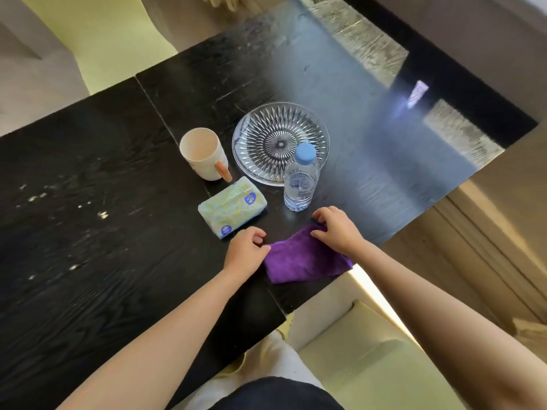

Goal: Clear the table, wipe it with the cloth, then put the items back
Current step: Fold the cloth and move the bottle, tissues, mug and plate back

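Pale chair point(370, 365) just beside the near edge, perhaps cushioned.

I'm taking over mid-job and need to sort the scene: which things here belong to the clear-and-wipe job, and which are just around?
Job:
purple microfibre cloth, under the right hand
left hand, beside it
cream mug with orange handle
cut-glass round plate
clear water bottle with blue cap
yellow-patterned soft tissue pack
black wood-grain table

Around:
pale cushioned seat
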